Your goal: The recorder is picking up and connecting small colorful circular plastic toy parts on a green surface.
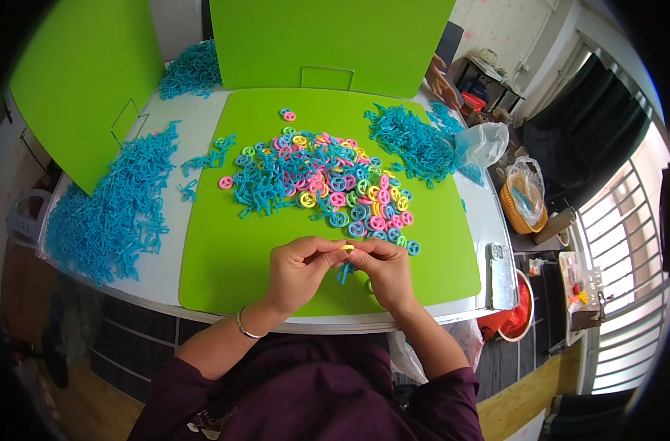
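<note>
Close to the near edge of a green mat (224,268), my left hand (298,270) and my right hand (383,270) meet fingertip to fingertip. Both pinch a small yellow plastic wheel (346,248). A blue plastic clip-like piece (344,273) hangs just below it between the hands; whether the two are joined is hidden by my fingers. A green wheel (369,287) lies partly covered beside my right hand. Beyond my fingertips spreads a heap of pink, yellow, blue and green wheels (379,192), with blue clip-like pieces (265,184) piled over its left part.
Large piles of blue pieces lie at the left (114,213), the back right (412,140) and the far left corner (191,70). Upright green boards (335,44) stand behind and at left. A phone (502,275) rests on the right edge. Another person's hand (441,82) shows at the back.
</note>
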`<state>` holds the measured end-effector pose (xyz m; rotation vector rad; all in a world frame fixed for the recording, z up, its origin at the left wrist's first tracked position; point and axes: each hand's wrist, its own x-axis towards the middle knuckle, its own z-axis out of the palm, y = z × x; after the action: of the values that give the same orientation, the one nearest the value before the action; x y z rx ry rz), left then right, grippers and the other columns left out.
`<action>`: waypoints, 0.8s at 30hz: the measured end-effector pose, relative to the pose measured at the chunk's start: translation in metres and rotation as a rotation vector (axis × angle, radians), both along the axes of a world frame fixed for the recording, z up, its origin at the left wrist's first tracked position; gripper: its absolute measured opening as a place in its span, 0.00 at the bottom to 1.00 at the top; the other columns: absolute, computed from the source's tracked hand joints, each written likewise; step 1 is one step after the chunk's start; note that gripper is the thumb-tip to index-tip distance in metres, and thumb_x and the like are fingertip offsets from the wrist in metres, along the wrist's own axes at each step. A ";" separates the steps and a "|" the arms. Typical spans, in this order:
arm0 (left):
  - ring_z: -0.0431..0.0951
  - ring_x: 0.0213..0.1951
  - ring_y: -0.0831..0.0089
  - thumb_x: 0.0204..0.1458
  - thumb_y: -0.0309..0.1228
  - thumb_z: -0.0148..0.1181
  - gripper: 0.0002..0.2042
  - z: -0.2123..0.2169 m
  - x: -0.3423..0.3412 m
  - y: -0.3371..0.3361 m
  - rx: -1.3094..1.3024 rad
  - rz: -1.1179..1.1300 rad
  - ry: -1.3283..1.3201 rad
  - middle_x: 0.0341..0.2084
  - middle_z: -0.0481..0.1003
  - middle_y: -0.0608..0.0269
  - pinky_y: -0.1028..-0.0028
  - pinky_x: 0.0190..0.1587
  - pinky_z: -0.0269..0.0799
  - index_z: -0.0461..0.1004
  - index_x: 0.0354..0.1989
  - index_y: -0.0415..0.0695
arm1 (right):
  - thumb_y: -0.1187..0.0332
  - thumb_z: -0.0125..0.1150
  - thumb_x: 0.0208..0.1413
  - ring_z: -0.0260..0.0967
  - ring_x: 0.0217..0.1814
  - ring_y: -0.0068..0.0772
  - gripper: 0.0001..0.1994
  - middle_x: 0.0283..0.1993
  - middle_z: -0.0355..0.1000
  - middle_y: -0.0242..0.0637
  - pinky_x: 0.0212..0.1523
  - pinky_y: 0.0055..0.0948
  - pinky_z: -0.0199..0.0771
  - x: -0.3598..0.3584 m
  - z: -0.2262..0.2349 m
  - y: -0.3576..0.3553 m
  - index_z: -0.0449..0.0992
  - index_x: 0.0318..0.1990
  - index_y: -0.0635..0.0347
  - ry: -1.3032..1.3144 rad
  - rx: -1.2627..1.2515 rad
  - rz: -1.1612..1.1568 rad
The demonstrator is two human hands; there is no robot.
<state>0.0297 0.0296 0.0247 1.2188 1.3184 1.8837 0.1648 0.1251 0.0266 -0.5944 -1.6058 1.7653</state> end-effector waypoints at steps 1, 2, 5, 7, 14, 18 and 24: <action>0.76 0.29 0.80 0.51 0.20 0.60 0.05 -0.001 -0.001 0.000 0.001 -0.001 0.001 0.28 0.78 0.61 0.82 0.33 0.74 0.77 0.36 0.35 | 0.73 0.64 0.51 0.68 0.33 0.17 0.08 0.32 0.75 0.31 0.35 0.18 0.68 0.000 0.000 0.000 0.79 0.39 0.66 0.011 -0.001 0.012; 0.76 0.29 0.80 0.52 0.21 0.60 0.05 -0.003 -0.002 0.000 -0.011 -0.007 0.019 0.29 0.78 0.61 0.82 0.33 0.74 0.77 0.36 0.35 | 0.73 0.64 0.51 0.68 0.33 0.17 0.08 0.32 0.75 0.30 0.35 0.18 0.68 0.000 0.000 -0.001 0.79 0.38 0.66 0.023 -0.002 0.024; 0.75 0.27 0.82 0.52 0.22 0.60 0.05 0.002 -0.004 0.002 -0.043 -0.056 -0.078 0.26 0.78 0.62 0.82 0.31 0.73 0.78 0.35 0.36 | 0.73 0.65 0.51 0.68 0.32 0.16 0.08 0.32 0.76 0.30 0.34 0.18 0.68 0.001 -0.001 0.001 0.80 0.38 0.66 -0.002 0.122 0.017; 0.74 0.26 0.83 0.51 0.23 0.61 0.04 0.005 -0.005 0.002 -0.064 -0.097 -0.193 0.24 0.78 0.64 0.83 0.29 0.71 0.78 0.34 0.36 | 0.72 0.65 0.51 0.68 0.32 0.16 0.08 0.32 0.76 0.31 0.33 0.18 0.69 0.002 0.004 -0.001 0.80 0.37 0.66 -0.062 0.143 0.007; 0.74 0.24 0.83 0.52 0.24 0.61 0.04 0.007 -0.013 0.000 -0.197 -0.190 -0.226 0.24 0.78 0.64 0.83 0.29 0.71 0.78 0.32 0.36 | 0.69 0.66 0.51 0.69 0.30 0.15 0.09 0.31 0.76 0.32 0.32 0.18 0.69 0.007 0.005 0.012 0.80 0.36 0.66 -0.199 -0.004 0.203; 0.74 0.24 0.83 0.51 0.24 0.60 0.04 0.007 -0.011 0.002 -0.211 -0.053 0.017 0.23 0.78 0.64 0.83 0.27 0.71 0.78 0.32 0.37 | 0.69 0.66 0.51 0.67 0.28 0.15 0.08 0.29 0.75 0.31 0.30 0.19 0.68 0.002 0.003 0.001 0.80 0.36 0.65 -0.271 0.278 0.030; 0.77 0.27 0.81 0.49 0.20 0.61 0.05 0.006 -0.002 0.001 -0.008 0.109 0.206 0.27 0.78 0.61 0.81 0.29 0.72 0.79 0.34 0.38 | 0.70 0.65 0.51 0.64 0.25 0.17 0.08 0.25 0.71 0.30 0.27 0.20 0.66 -0.005 0.000 -0.010 0.80 0.37 0.64 -0.130 0.289 -0.124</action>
<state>0.0275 0.0308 0.0312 1.3932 1.5268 1.8646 0.1600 0.1148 0.0261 -0.6641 -1.8290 1.3963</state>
